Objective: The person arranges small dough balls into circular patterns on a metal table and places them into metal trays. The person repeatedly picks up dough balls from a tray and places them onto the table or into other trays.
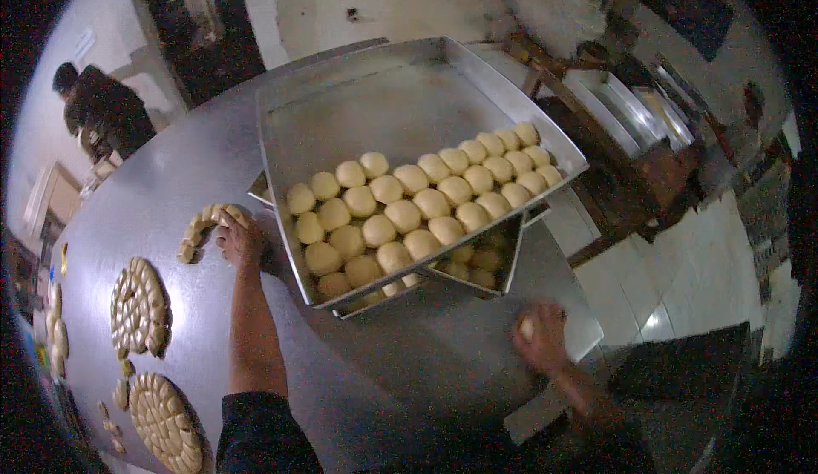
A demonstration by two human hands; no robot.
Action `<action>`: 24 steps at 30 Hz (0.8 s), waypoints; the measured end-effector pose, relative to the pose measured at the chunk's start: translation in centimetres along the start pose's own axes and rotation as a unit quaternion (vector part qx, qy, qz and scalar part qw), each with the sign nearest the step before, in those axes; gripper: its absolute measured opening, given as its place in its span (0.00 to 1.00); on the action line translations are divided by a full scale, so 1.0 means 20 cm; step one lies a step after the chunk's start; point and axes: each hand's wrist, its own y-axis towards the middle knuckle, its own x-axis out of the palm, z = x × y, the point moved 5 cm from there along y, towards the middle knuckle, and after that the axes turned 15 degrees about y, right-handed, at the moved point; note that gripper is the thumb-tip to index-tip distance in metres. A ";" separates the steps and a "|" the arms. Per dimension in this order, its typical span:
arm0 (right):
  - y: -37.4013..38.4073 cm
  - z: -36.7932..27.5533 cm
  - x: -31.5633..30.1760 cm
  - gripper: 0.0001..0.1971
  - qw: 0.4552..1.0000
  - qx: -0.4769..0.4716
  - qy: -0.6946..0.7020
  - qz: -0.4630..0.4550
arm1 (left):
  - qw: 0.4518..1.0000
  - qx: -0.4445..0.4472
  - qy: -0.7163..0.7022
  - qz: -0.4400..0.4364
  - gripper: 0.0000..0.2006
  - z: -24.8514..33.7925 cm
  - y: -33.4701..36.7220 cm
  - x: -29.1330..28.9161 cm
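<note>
At the near end of a curved row of cut dough pieces (198, 229), my left hand (242, 240) has its fingers curled down on a piece of dough, partly hidden under them. Over the right part of the metal table, my right hand (545, 342) is cupped round a pale dough ball (527, 328), which shows between the fingers; the hand is slightly blurred. Between my hands and farther off sits a large metal tray (366, 91). Rows of smooth round dough balls (403, 215) fill its near part, while its far part is bare.
Beneath the tray lies another tray (514, 257) with dough balls, set crosswise. Two round clusters of cut dough, one far (139, 308) and one near (166, 423), lie on the table (341, 372) at left. A person (109, 112) stands back left. More trays (609, 112) rest at right.
</note>
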 end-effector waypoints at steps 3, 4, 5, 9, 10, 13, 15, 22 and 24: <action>0.26 0.09 -0.09 0.12 0.987 0.112 0.078 0.080 | 0.989 0.098 -0.034 0.105 0.34 -0.10 0.05 0.16; 0.27 0.08 -0.04 0.12 0.979 0.132 0.139 0.075 | 0.981 0.133 -0.111 0.082 0.31 -0.09 0.01 0.18; 0.19 0.06 -0.02 0.12 0.982 0.095 0.154 0.063 | 0.965 0.175 -0.188 0.049 0.28 -0.06 -0.06 0.18; 0.01 0.07 0.01 0.10 0.990 0.033 0.129 0.053 | 0.944 0.246 -0.170 0.139 0.20 -0.27 -0.38 -0.06; 0.08 0.21 -0.01 0.09 0.991 0.054 0.057 0.104 | 0.955 0.253 -0.142 0.056 0.19 -0.30 -0.44 -0.12; 0.14 0.39 -0.03 0.08 0.977 0.048 -0.030 0.207 | 0.946 0.225 -0.218 -0.090 0.16 -0.35 -0.65 -0.30; 0.05 0.25 -0.07 0.10 0.985 0.028 0.069 0.155 | 0.891 0.173 -0.381 -0.174 0.15 -0.40 -0.76 -0.36; 0.14 0.40 -0.10 0.19 0.987 0.103 -0.008 0.120 | 0.652 0.052 -0.679 -0.334 0.19 -0.56 -1.15 -0.43; 0.16 0.24 -0.06 0.14 0.985 0.080 -0.023 0.152 | 0.855 0.162 -0.428 -0.244 0.19 -0.48 -1.30 -0.61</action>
